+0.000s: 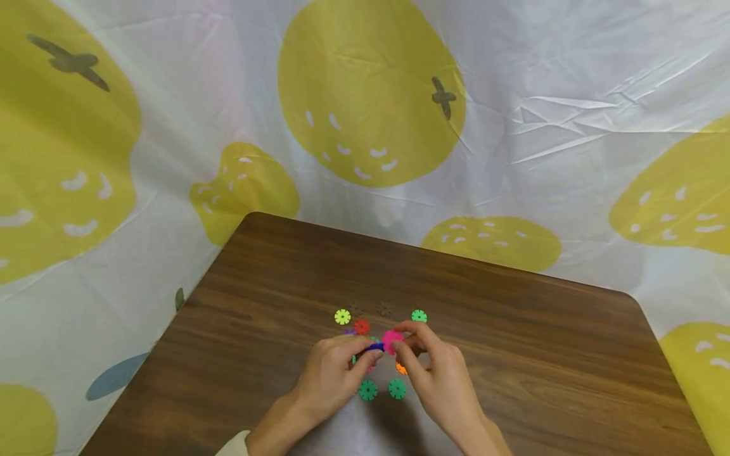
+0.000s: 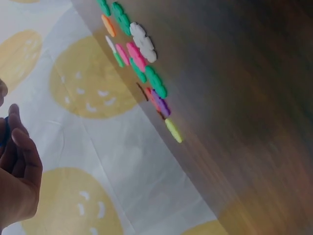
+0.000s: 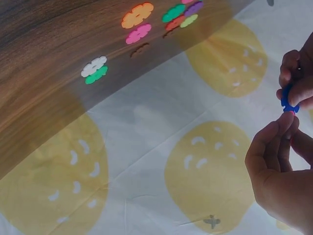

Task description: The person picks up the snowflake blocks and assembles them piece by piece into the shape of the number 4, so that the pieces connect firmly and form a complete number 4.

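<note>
Above the table, my left hand (image 1: 336, 370) pinches a dark blue notched disc (image 1: 375, 346) between thumb and fingers. My right hand (image 1: 441, 373) pinches a pink notched disc (image 1: 391, 341) right beside it. In the right wrist view the blue disc (image 3: 290, 99) meets a sliver of pink at the right hand's (image 3: 276, 152) fingertips; whether their slots are joined I cannot tell. The left wrist view shows the left hand (image 2: 22, 171) at the edge, with a bit of the blue disc (image 2: 4, 131).
Loose flat discs lie on the brown table (image 1: 547, 367): yellow (image 1: 342, 316), red (image 1: 362, 326), green (image 1: 419, 316), orange (image 1: 401, 368) and several more. White ones (image 2: 143, 42) show in the left wrist view. A lemon-patterned cloth (image 1: 502, 95) hangs behind the table.
</note>
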`<state>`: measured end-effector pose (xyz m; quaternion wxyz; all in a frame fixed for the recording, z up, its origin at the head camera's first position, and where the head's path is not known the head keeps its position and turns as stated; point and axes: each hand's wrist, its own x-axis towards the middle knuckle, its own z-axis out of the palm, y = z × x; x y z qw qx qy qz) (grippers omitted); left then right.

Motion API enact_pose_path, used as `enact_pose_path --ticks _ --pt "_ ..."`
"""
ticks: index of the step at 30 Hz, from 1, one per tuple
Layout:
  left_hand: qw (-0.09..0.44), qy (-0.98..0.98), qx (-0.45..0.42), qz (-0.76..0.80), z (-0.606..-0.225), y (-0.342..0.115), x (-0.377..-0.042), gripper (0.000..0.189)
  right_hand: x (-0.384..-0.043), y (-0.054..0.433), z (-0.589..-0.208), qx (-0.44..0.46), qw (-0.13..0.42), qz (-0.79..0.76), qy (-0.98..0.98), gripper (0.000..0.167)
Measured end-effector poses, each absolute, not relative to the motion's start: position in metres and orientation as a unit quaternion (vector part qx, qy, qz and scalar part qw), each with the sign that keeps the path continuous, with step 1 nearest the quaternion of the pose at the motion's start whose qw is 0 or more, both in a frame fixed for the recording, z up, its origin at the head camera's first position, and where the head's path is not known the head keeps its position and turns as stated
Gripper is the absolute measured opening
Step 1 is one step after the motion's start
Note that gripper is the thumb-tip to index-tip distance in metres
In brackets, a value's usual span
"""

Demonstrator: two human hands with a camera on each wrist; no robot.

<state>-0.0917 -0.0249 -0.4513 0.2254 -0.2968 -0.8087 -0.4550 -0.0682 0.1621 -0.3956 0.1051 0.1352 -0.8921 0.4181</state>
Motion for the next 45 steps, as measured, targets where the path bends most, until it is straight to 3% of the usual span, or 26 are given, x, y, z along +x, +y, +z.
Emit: enact_pose_path --ticks 17,25,35,45 --pt "0.234 -0.801 -0.316 -0.450 -0.452 -0.023 -0.095 0.002 -0.069 0.162 -0.395 0.147 0.117 0.398 -0.898 0.014" --pt "0.202 -0.788 -0.309 -0.492 -0.453 -0.022 -0.095 0.005 -0.068 0.161 -0.397 0.138 0.128 0.398 -0.898 0.012" --pt "0.220 -0.779 -0.313 -0.496 -0.447 -0.018 -0.098 0.008 -0.070 0.159 -0.396 0.145 0.162 0.409 -0.886 0.011" --pt "0.240 -0.783 -0.332 -0.467 -0.447 -0.022 -0.100 0.005 -0.072 0.161 -0.397 0.118 0.088 0.463 -0.874 0.010"
